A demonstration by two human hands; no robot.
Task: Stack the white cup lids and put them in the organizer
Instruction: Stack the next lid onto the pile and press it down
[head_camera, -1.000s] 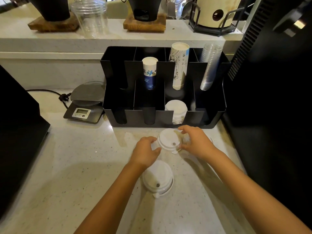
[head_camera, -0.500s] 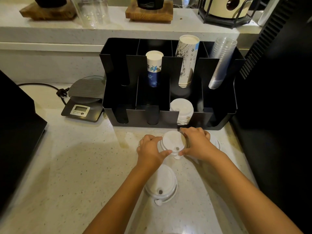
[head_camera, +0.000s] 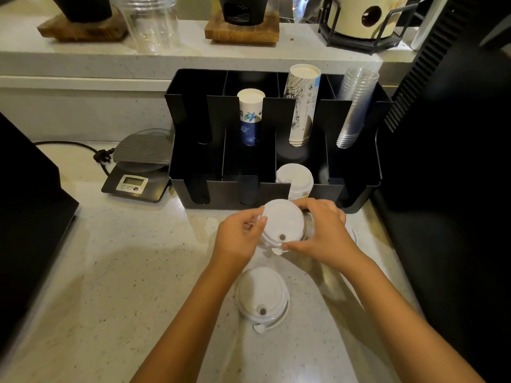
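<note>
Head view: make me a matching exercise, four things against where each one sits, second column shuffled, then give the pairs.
Things:
1. held white lid
2. loose lid
3. clear cup stack
4. scale

Places:
A. left of the organizer
B. between both hands
C. organizer's rear right compartment
D. counter, near the left forearm

Pairs: 1-B, 2-D, 3-C, 4-A

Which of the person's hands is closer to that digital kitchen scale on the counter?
Left. The left hand is on the scale's side of the held lid; the right hand is beyond the lid, farther away.
</note>
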